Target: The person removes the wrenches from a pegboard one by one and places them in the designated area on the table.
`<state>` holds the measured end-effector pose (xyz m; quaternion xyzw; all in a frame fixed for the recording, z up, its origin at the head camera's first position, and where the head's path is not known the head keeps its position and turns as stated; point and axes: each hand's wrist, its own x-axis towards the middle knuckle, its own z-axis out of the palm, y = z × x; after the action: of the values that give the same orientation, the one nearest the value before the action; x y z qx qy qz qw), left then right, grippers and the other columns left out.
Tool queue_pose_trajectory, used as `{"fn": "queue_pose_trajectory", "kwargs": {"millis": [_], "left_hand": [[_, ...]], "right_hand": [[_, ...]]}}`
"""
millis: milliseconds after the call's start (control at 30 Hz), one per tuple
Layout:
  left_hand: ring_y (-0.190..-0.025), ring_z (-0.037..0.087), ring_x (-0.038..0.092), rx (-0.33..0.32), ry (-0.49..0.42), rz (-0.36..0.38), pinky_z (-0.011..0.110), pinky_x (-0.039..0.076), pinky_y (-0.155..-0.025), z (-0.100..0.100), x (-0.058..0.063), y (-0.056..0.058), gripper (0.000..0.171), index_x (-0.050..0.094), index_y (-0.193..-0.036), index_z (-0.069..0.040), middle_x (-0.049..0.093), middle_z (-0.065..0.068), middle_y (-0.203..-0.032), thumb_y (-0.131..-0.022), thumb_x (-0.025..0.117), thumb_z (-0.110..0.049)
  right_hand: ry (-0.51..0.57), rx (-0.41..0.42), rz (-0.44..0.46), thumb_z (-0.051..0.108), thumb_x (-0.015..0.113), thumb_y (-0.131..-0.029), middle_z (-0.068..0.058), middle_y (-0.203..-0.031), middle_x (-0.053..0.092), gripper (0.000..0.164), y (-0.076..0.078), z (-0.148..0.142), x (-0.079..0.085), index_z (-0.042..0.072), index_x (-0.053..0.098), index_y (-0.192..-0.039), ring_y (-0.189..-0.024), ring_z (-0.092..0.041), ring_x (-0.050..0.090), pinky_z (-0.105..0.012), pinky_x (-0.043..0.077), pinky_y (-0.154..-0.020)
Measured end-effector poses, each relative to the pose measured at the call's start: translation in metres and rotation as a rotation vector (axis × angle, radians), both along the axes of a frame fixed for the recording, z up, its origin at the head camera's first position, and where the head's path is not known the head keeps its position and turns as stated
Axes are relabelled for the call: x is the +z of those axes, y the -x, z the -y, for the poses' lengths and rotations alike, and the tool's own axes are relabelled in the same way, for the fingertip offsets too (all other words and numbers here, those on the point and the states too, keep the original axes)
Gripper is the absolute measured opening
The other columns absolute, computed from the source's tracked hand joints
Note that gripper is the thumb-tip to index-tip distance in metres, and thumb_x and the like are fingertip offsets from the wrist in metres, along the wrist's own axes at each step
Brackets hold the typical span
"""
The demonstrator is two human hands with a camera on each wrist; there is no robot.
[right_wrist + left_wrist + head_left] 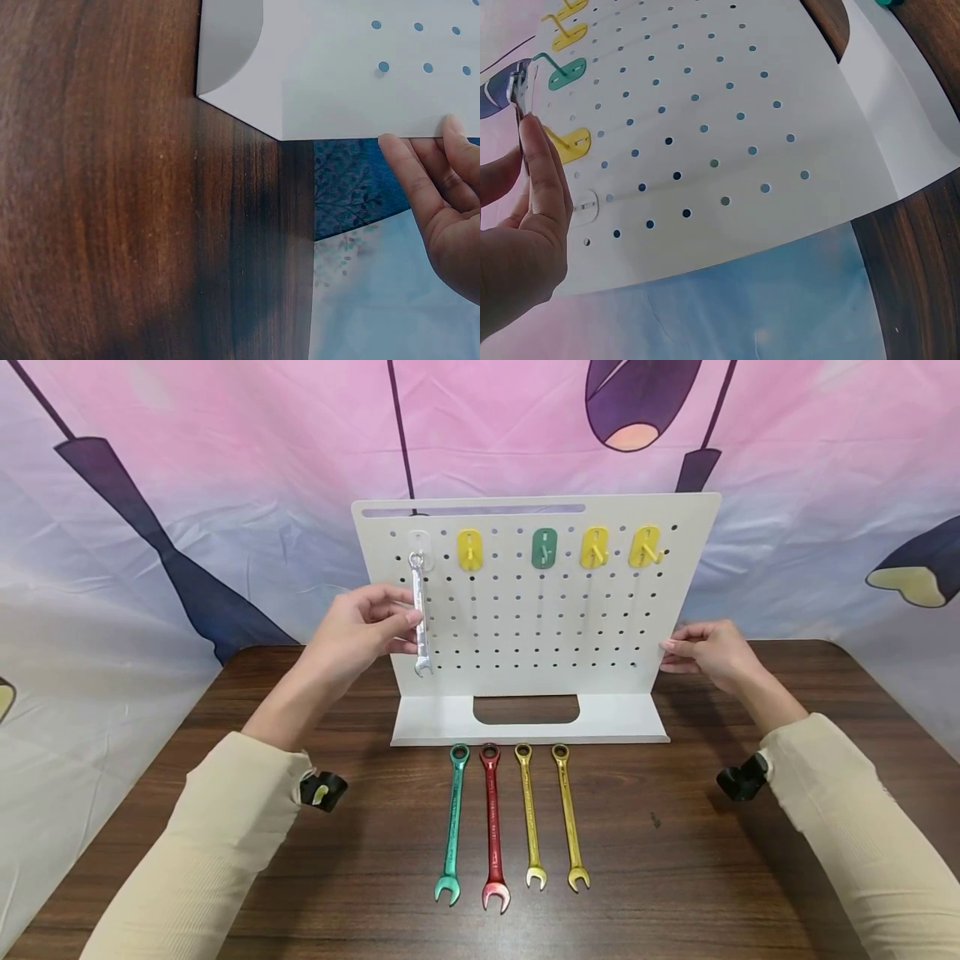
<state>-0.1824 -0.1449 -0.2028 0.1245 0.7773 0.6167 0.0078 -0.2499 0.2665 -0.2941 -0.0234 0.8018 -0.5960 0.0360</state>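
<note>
My left hand (363, 625) pinches a silver combination wrench (417, 589) between thumb and fingers. The wrench hangs upright before the white pegboard (525, 682), its ring end up at the pale hook (422, 542) on the far left. Whether the ring is over the peg, I cannot tell. In the left wrist view the wrench (519, 94) shows edge-on, much of it behind the fingers. My right hand (712, 652) holds the board's right edge low down; in the right wrist view its thumb (455, 131) overlaps the front face.
Yellow hooks (470, 550) and a green hook (544, 548) line the board's top. On the brown table (675, 877) before the stand lie a green wrench (453, 818), a red wrench (492, 818) and two yellow wrenches (529, 810). A patterned cloth (225, 485) hangs behind.
</note>
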Motion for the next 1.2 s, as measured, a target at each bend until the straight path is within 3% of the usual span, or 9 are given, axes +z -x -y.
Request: {"fn": "queue_pose_trajectory", "kwargs": {"millis": [300, 500, 900, 1200], "left_hand": [[-0.070, 0.014, 0.061, -0.002, 0.011, 0.005, 0.030, 0.056, -0.076, 0.000, 0.003, -0.004, 0.027, 0.047, -0.112, 0.011, 0.061, 0.006, -0.084, -0.091, 0.055, -0.003], [-0.068, 0.014, 0.061, -0.012, 0.043, 0.014, 0.031, 0.057, -0.073, 0.000, -0.004, -0.009, 0.027, 0.046, -0.113, 0.012, 0.060, 0.009, -0.082, -0.091, 0.054, -0.002], [-0.069, 0.016, 0.061, -0.084, 0.116, 0.205, 0.034, 0.058, -0.070, 0.005, -0.049, -0.020, 0.023, 0.044, -0.109, 0.014, 0.059, 0.014, -0.081, -0.090, 0.052, 0.005], [-0.062, 0.017, 0.061, -0.166, 0.098, 0.359, 0.038, 0.058, -0.067, 0.011, -0.082, -0.031, 0.015, 0.043, -0.103, 0.014, 0.057, 0.012, -0.074, -0.089, 0.048, 0.010]], "right_hand": [[-0.029, -0.002, 0.004, 0.005, 0.056, -0.090, -0.010, -0.092, 0.055, 0.025, -0.001, 0.000, 0.000, -0.018, 0.054, -0.100, -0.075, -0.017, 0.066, -0.043, 0.052, -0.083], [-0.028, -0.004, 0.003, 0.004, 0.056, -0.090, -0.010, -0.093, 0.055, 0.026, -0.001, -0.001, -0.001, -0.019, 0.053, -0.101, -0.075, -0.017, 0.066, -0.042, 0.053, -0.082], [-0.023, -0.001, -0.002, 0.005, 0.056, -0.090, -0.011, -0.093, 0.054, 0.025, 0.000, -0.001, -0.001, -0.019, 0.053, -0.100, -0.076, -0.017, 0.066, -0.042, 0.053, -0.082], [-0.012, -0.006, 0.000, 0.004, 0.057, -0.090, -0.010, -0.092, 0.055, 0.023, 0.000, 0.000, -0.001, -0.017, 0.055, -0.098, -0.075, -0.018, 0.066, -0.041, 0.053, -0.081]]}}
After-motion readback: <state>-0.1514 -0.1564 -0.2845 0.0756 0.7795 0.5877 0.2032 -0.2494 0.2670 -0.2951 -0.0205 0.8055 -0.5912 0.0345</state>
